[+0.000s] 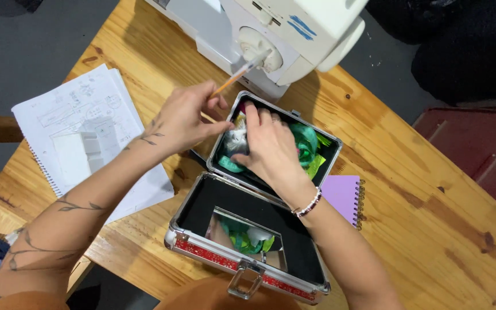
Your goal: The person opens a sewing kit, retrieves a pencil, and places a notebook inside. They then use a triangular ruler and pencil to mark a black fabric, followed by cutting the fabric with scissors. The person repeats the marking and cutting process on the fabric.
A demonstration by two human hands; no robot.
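A small hard case [259, 229] lies open on the wooden surface [420, 189], its two halves hinged flat. The shell has bright metal edging, a red glittery band along the near side and a metal handle [244, 280]. Both halves are lined in matte black. The near half, the lid, carries a rectangular mirror [248, 235] that reflects green scraps. The far half holds a jumble of soft green fabric and ribbon [308, 146], some teal, some lime, crumpled and folded.

The right hand [271, 146] reaches down into that far half, palm down, fingers curled among the cloth; its grip looks closed loosely on something pale, though exactly what cannot be told. A beaded bracelet [308, 202] circles the wrist.

The left hand [188, 117] hovers at the case's far left corner, thumb and fingers pinching an orange pencil [239, 73] that slants up and away.

A lilac spiral notebook [344, 195] lies just beside the case on the right. To the left lies a white spiral pad with line drawings [81, 132]. Behind stands a cream plastic sewing machine [271, 34], smooth and rounded.
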